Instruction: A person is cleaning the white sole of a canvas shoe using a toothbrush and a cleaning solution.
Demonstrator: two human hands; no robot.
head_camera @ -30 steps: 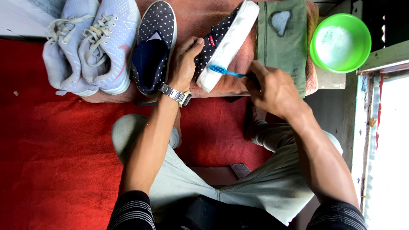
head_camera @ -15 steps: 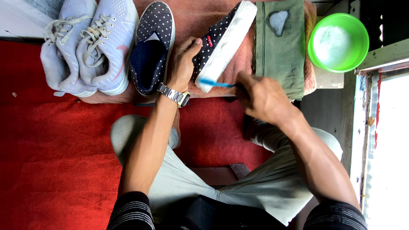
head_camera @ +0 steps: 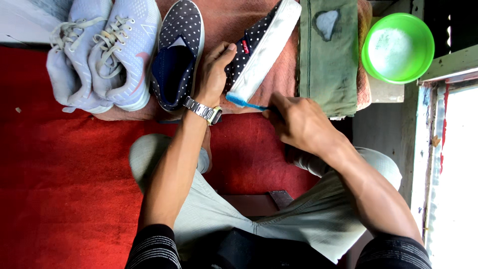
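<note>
We are gripping the tilted shoe (head_camera: 259,50) with our left hand (head_camera: 213,74), sole facing right, while our right hand (head_camera: 298,122), fingers closed on the toothbrush (head_camera: 244,103), is pressing bristles against the sole's near end.

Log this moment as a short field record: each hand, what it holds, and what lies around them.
left hand: holds a tilted polka-dot shoe, white sole turned toward the brush
right hand: closed grip on a blue toothbrush, bristles at the sole's near end
second polka-dot shoe: lies left of the held one, opening up
pale sneakers: pair at far left
green cloth: folded, with a wet patch
green bowl: holds whitish foamy liquid
red carpet: under the seated person
</note>
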